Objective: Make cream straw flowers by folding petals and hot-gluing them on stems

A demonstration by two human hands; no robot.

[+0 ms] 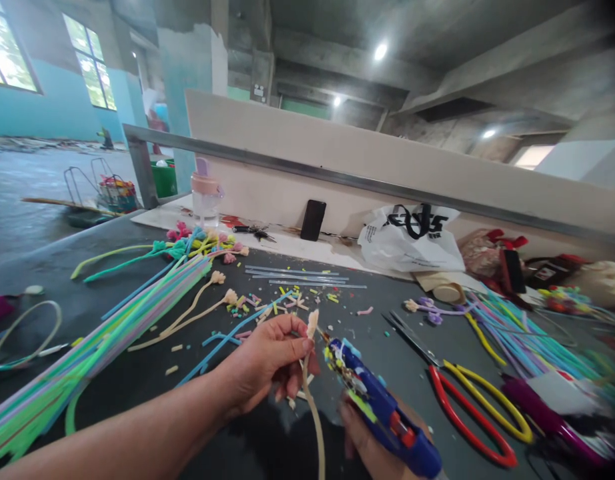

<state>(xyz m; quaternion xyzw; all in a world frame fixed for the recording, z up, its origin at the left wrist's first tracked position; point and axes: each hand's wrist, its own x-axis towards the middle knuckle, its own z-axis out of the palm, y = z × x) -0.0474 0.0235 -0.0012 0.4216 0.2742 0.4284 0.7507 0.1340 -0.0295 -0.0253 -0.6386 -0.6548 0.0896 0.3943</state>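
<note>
Near the middle, my left hand pinches a beige fuzzy stem just below its lighter, tufted top end. The stem hangs down to the bottom edge of the view. My right hand is wrapped round a blue glue gun, partly hidden beneath it. The gun's nozzle points up and left, close beside the stem's tip; whether they touch is hard to tell. Two more beige stems with curled tufts lie to the left of my left hand. Short cut pieces are scattered behind it.
Scissors with red and yellow handles lie at the right. Bundles of coloured stems lie on both sides. Behind are clear sticks, a phone, a bottle and a white bag.
</note>
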